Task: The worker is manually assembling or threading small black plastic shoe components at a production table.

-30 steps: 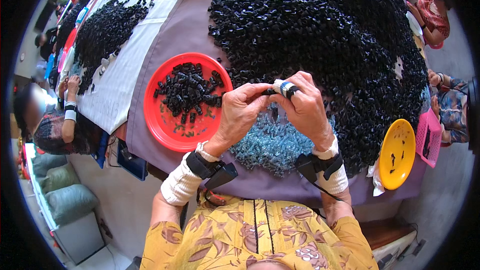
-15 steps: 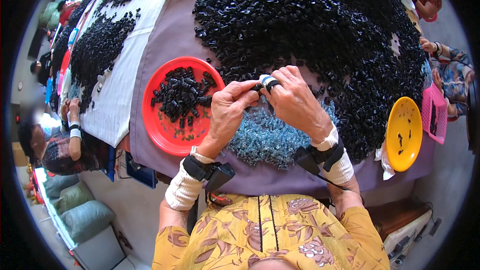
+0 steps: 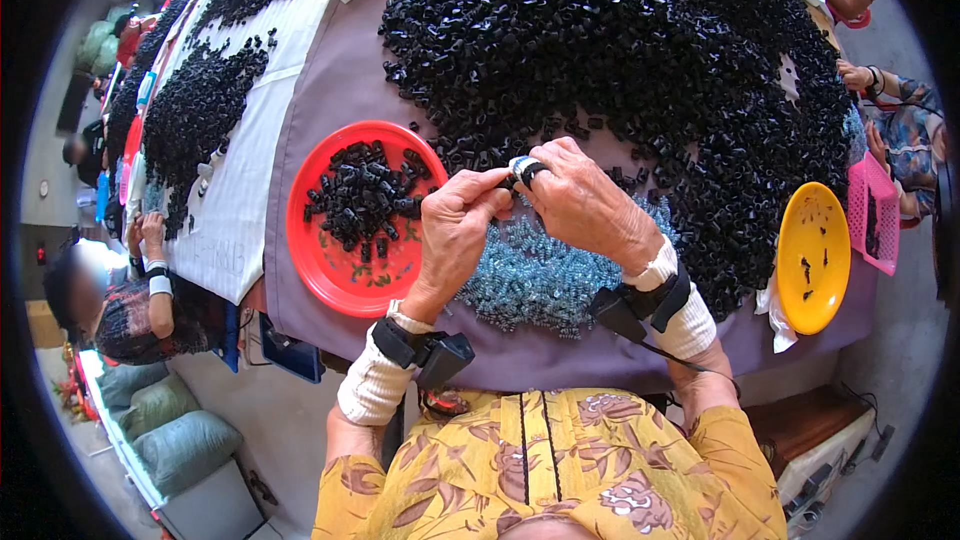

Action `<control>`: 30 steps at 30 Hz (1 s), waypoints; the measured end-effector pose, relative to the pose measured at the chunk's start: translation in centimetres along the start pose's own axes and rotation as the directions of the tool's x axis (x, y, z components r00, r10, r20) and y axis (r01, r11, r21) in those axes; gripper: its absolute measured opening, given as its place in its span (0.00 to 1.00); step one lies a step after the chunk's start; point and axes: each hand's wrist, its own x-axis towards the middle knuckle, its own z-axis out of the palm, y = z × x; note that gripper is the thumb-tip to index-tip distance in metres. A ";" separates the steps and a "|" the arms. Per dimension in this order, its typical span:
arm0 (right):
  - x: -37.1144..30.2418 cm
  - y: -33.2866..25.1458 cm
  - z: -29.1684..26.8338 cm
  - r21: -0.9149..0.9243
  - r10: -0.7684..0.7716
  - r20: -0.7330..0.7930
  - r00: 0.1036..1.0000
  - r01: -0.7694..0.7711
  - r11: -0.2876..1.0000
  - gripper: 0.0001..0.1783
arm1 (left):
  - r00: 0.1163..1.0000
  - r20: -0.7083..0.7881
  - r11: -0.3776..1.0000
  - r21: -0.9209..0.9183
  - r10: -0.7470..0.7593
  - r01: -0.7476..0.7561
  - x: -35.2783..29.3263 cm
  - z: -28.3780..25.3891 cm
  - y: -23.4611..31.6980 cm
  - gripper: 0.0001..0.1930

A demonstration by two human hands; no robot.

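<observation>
Black pieces (image 3: pixel 362 198) on the red plate (image 3: pixel 326 276) lay left of the left hand (image 3: pixel 455 230), pinched against the right hand (image 3: pixel 590 202), contents hidden.

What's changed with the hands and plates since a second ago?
The left hand and right hand have moved slightly left, toward the red plate; the black piece seen between them can't be made out now. No release shows. That plate and the yellow plate stay put.

Yellow blouse (image 3: pixel 575 415), brown floral print (image 3: pixel 640 508), black trim (image 3: pixel 524 450); cream knit cuffs (image 3: pixel 372 388); black wrist modules (image 3: pixel 444 360); finger wrap (image 3: pixel 527 171).
</observation>
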 end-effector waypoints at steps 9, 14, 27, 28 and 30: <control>-0.1 1.1 0.2 0.049 0.001 0.027 1.000 -0.003 0.999 0.04 | 0.998 0.002 0.998 -0.011 -0.069 0.069 0.1 0.4 -0.2 0.11; 0.2 0.2 -0.6 -0.018 0.002 0.039 0.999 -0.001 1.000 0.04 | 0.976 0.066 0.966 -0.144 -0.205 0.213 0.3 0.2 0.1 0.11; 0.4 0.5 0.3 -0.046 0.037 -0.186 0.982 -0.046 0.998 0.14 | 0.923 0.237 0.802 -0.460 -0.303 0.381 0.2 0.4 -0.5 0.10; 0.4 0.4 0.4 -0.045 0.036 -0.187 0.982 -0.046 0.998 0.14 | 0.924 0.228 0.802 -0.461 -0.307 0.380 0.2 0.4 -0.4 0.11; 0.4 0.3 0.4 -0.056 0.059 -0.188 0.980 -0.070 0.996 0.15 | 0.925 0.219 0.802 -0.462 -0.309 0.377 0.2 0.4 -0.4 0.11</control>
